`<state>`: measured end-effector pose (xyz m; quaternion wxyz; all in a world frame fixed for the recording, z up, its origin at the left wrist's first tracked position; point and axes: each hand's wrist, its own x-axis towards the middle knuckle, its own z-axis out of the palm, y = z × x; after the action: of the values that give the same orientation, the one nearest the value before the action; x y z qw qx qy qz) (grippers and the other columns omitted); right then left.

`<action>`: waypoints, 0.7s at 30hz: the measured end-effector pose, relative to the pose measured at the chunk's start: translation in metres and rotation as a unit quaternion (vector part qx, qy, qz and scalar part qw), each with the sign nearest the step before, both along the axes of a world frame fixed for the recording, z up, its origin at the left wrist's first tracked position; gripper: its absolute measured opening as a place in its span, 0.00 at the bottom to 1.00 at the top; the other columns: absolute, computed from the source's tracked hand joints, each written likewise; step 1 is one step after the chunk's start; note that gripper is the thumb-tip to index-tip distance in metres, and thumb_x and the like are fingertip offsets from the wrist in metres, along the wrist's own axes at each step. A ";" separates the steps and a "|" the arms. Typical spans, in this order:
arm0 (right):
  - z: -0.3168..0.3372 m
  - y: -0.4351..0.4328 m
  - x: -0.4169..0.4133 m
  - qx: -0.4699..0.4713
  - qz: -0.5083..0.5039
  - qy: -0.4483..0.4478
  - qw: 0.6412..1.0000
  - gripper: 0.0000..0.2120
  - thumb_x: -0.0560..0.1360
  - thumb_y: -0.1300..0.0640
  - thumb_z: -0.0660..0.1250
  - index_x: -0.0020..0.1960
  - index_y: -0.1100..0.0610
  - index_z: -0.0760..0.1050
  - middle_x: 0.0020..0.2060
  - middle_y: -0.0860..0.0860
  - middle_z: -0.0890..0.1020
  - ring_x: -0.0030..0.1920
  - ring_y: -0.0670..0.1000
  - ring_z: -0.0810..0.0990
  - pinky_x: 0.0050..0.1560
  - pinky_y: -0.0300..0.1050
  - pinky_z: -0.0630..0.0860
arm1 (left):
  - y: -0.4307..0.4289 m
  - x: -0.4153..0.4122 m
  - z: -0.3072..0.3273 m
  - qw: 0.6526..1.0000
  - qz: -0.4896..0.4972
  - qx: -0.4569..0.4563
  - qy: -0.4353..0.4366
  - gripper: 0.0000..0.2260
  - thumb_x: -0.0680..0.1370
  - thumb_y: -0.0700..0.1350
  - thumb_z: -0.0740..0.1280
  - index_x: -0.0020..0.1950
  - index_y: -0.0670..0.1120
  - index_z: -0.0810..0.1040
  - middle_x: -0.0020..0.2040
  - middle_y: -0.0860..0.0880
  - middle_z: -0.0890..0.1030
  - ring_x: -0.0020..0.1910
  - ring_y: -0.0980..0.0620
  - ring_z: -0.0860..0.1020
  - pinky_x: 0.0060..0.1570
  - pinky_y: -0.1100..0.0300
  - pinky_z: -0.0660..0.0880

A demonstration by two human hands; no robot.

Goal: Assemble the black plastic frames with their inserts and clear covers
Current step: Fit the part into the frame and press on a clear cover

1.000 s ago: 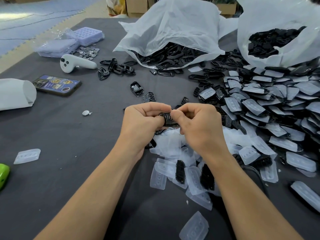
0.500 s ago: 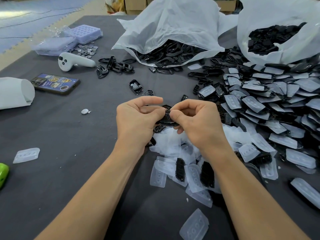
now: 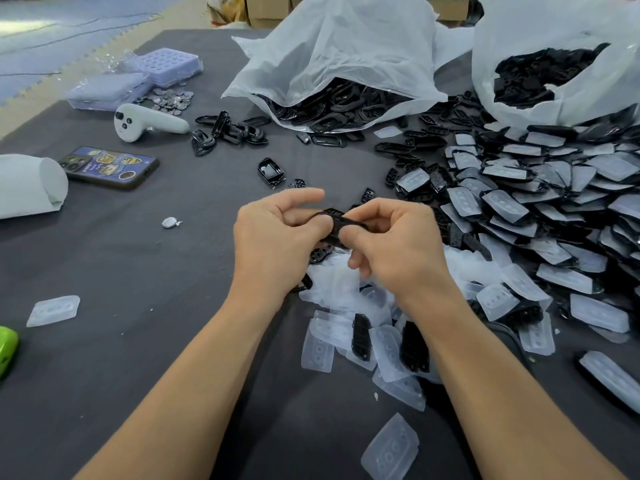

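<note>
Pinching one black frame (image 3: pixel 337 225) from both sides, the left hand (image 3: pixel 277 247) and right hand (image 3: pixel 398 244) hold it above the counter (image 3: pixel 156 271), fingers curled round it.

On the table (image 3: pixel 138 358), phone (image 3: pixel 107 167) and controller (image 3: pixel 149 123) left, bag (image 3: pixel 346 46) behind centre, heap of covered frames (image 3: pixel 519 209) right.

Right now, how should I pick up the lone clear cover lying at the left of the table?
Probably pinch the clear cover across its long edges, coming straight down from above. It lies flat and alone on the table, long axis roughly left to right, so nothing crowds those edges. The left hand is nearer, but both it and the right hand grip a frame.
</note>
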<state>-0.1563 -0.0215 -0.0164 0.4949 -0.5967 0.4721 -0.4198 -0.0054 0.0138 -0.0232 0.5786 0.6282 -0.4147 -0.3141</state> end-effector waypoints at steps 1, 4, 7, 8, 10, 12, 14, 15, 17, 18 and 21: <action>0.000 0.000 0.000 0.010 -0.012 -0.020 1.000 0.07 0.72 0.68 0.75 0.41 0.58 0.82 0.24 0.54 0.81 0.20 0.49 0.76 0.22 0.40 0.71 | 0.000 -0.002 0.000 0.999 -0.014 0.013 0.029 0.12 0.74 0.39 0.75 0.54 0.53 0.86 0.42 0.49 0.89 0.38 0.51 0.87 0.44 0.55 0.84; 0.001 0.001 0.002 0.038 -0.029 -0.091 0.995 0.09 0.73 0.71 0.74 0.39 0.59 0.80 0.25 0.56 0.81 0.21 0.53 0.76 0.21 0.41 0.71 | -0.002 -0.006 0.004 0.982 -0.100 0.042 0.156 0.06 0.80 0.37 0.70 0.51 0.45 0.87 0.44 0.42 0.86 0.36 0.51 0.83 0.40 0.61 0.82; 0.002 0.003 0.004 -0.009 -0.014 -0.013 1.000 0.07 0.74 0.65 0.74 0.41 0.56 0.81 0.26 0.51 0.82 0.21 0.49 0.78 0.22 0.41 0.73 | -0.003 -0.009 0.004 0.980 -0.093 0.040 0.172 0.11 0.81 0.34 0.68 0.45 0.45 0.87 0.42 0.42 0.87 0.38 0.48 0.84 0.40 0.57 0.83; 0.002 0.003 0.003 -0.057 -0.019 0.058 0.997 0.05 0.74 0.62 0.75 0.42 0.53 0.82 0.27 0.48 0.83 0.23 0.46 0.79 0.26 0.40 0.75 | -0.003 -0.010 0.003 0.983 -0.069 0.032 0.165 0.12 0.81 0.33 0.68 0.44 0.45 0.87 0.41 0.43 0.87 0.38 0.47 0.84 0.41 0.56 0.83; 0.005 0.004 0.001 -0.148 -0.046 0.179 0.972 0.02 0.74 0.55 0.76 0.44 0.49 0.83 0.30 0.43 0.83 0.30 0.43 0.81 0.36 0.39 0.78 | -0.004 -0.010 0.004 0.987 -0.023 0.014 0.156 0.12 0.81 0.32 0.67 0.44 0.45 0.86 0.39 0.44 0.86 0.37 0.48 0.84 0.40 0.56 0.83; 0.009 0.008 -0.003 -0.172 -0.031 0.256 0.951 0.05 0.73 0.48 0.77 0.43 0.47 0.82 0.30 0.42 0.81 0.33 0.44 0.80 0.41 0.45 0.79 | -0.008 -0.005 0.005 0.987 0.012 0.006 0.162 0.12 0.81 0.32 0.66 0.43 0.45 0.85 0.37 0.45 0.85 0.36 0.48 0.84 0.39 0.57 0.84; 0.013 0.010 -0.008 -0.130 0.046 0.342 0.929 0.11 0.68 0.40 0.78 0.43 0.45 0.81 0.36 0.43 0.80 0.39 0.48 0.80 0.46 0.49 0.79 | -0.010 0.002 0.004 0.985 0.028 0.012 0.167 0.13 0.82 0.33 0.66 0.42 0.45 0.84 0.35 0.48 0.84 0.36 0.50 0.84 0.37 0.59 0.83; 0.015 0.011 -0.009 -0.109 0.086 0.396 0.907 0.14 0.66 0.38 0.78 0.45 0.43 0.81 0.41 0.44 0.80 0.45 0.50 0.79 0.52 0.51 0.78 | -0.011 0.004 0.003 0.986 0.032 0.015 0.163 0.14 0.82 0.33 0.66 0.42 0.46 0.84 0.35 0.49 0.84 0.36 0.51 0.83 0.36 0.60 0.82; 0.016 0.013 -0.009 -0.105 0.127 0.455 0.875 0.17 0.65 0.37 0.79 0.49 0.42 0.80 0.47 0.44 0.76 0.51 0.50 0.74 0.60 0.51 0.72 | -0.011 0.005 0.000 0.987 0.036 0.013 0.153 0.13 0.81 0.34 0.67 0.42 0.48 0.85 0.36 0.48 0.83 0.36 0.51 0.83 0.35 0.61 0.81; 0.016 0.014 -0.010 -0.111 0.126 0.448 0.878 0.17 0.66 0.39 0.80 0.50 0.43 0.80 0.47 0.44 0.75 0.52 0.49 0.73 0.61 0.50 0.71 | -0.011 0.004 -0.001 0.988 0.035 0.005 0.149 0.12 0.81 0.34 0.68 0.45 0.48 0.85 0.37 0.47 0.83 0.37 0.50 0.83 0.35 0.61 0.81; 0.014 0.013 -0.010 -0.116 0.103 0.365 0.918 0.09 0.68 0.49 0.80 0.44 0.47 0.81 0.40 0.41 0.78 0.46 0.46 0.77 0.55 0.46 0.73 | -0.010 0.002 -0.004 0.989 0.026 -0.026 0.144 0.11 0.78 0.34 0.72 0.54 0.49 0.84 0.38 0.47 0.87 0.36 0.51 0.85 0.34 0.60 0.82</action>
<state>-0.1666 -0.0080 -0.0026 0.2562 -0.8071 0.5036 -0.1713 -0.0030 0.0038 -0.0270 0.6567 0.5713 -0.3186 -0.3754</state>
